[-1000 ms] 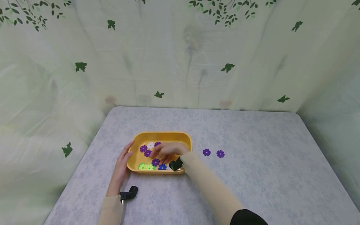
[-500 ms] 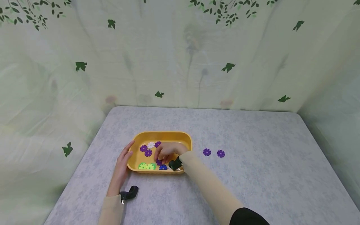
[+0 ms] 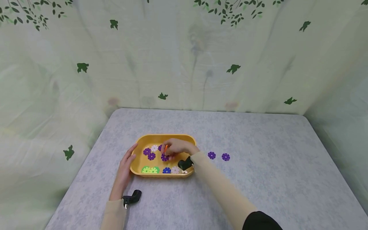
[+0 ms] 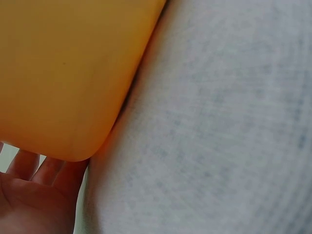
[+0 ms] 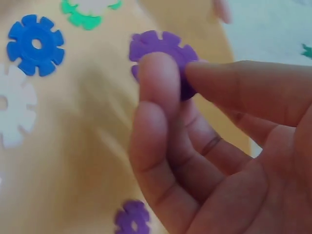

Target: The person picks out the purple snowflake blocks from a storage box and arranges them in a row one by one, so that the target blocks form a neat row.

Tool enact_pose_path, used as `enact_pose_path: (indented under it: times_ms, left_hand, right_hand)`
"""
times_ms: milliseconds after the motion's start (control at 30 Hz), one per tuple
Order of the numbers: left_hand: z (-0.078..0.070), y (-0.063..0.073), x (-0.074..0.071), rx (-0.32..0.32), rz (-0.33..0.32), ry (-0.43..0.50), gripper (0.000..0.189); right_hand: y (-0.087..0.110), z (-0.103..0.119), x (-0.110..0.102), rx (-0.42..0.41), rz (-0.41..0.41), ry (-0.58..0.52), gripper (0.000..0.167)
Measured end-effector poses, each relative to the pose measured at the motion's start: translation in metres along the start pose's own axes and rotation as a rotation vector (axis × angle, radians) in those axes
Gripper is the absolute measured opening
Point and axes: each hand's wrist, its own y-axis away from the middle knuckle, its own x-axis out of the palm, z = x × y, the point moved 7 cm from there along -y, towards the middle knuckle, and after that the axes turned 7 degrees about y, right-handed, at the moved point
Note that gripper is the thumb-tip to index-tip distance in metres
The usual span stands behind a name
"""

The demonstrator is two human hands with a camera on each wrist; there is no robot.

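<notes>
My right hand [image 3: 178,146] is over the yellow tray [image 3: 161,138], pinching a purple interlocking disc [image 5: 152,45] between thumb and fingertips. This disc has a notched, flower-like edge. A small orange streak [image 3: 165,148] shows at the same fingertips in the head view. My left hand [image 3: 124,164] rests against the tray's left end with fairly straight fingers along its outer wall, partly hidden behind it in the left wrist view. Inside the tray lie several more discs: purple [image 3: 151,156], white [image 3: 154,148], light green [image 3: 146,170] and blue [image 5: 35,45].
Two purple discs, one nearer [image 3: 211,155] and one farther right [image 3: 225,157], lie on the grey table [image 3: 273,166] beside the tray. A pale curtain [image 3: 184,64] with green leaf prints hangs behind the table.
My right hand has closed on a purple disc near the tray's front and lifted it back toward the middle. The blue and pale discs show more fully. My left hand stays put.
</notes>
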Motion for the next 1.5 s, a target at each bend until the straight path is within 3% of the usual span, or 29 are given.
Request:
enact_pose_path:
  times_ms: [267, 500, 833, 1067, 1300, 1500]
  left_hand:
    - [-0.001, -0.001, 0.000, 0.004, -0.009, -0.008, 0.045]
    - [0.001, 0.000, 0.000, -0.018, -0.018, -0.011, 0.045]
    - [-0.003, 0.002, 0.001, -0.032, -0.024, -0.014, 0.045]
    - [-0.023, 0.011, 0.011, -0.038, -0.010, 0.005, 0.045]
    - [-0.028, 0.014, 0.014, -0.045, -0.014, 0.001, 0.045]
    - [-0.026, 0.012, 0.013, -0.039, -0.006, 0.007, 0.045]
  right_hand:
    - [0.033, -0.002, -0.037, -0.093, -0.085, -0.063, 0.013]
    - [0.072, -0.028, -0.068, -0.120, -0.175, -0.111, 0.015]
    - [0.141, -0.104, -0.096, -0.030, -0.307, -0.196, 0.016]
    - [0.186, -0.157, -0.107, 0.068, -0.380, -0.207, 0.020]
    - [0.219, -0.174, -0.109, 0.099, -0.420, -0.125, 0.021]
    - [0.230, -0.180, -0.111, 0.146, -0.472, -0.040, 0.017]
